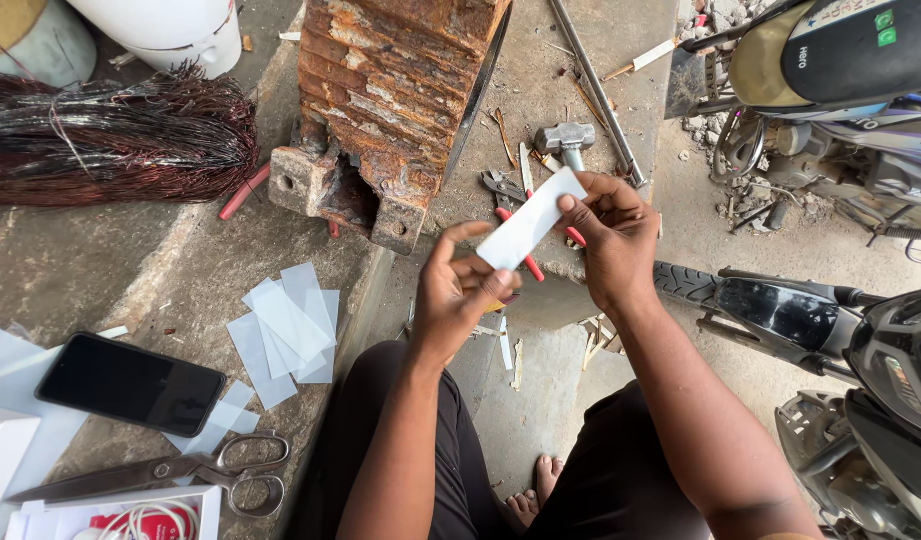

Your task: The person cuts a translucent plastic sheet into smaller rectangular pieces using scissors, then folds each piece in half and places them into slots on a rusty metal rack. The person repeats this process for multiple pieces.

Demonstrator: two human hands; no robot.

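Note:
A white rectangular paper strip is held up between both hands, tilted from lower left to upper right. My left hand pinches its lower end with thumb and fingers. My right hand grips its upper end with thumb and fingertips. A pile of similar cut strips lies on the concrete slab to the left. Large steel scissors lie near the slab's front edge.
A black phone rests on white sheets at the left. A rusty metal block, a bundle of copper wire, red-handled pliers and a hammer lie ahead. Motorbikes stand at the right.

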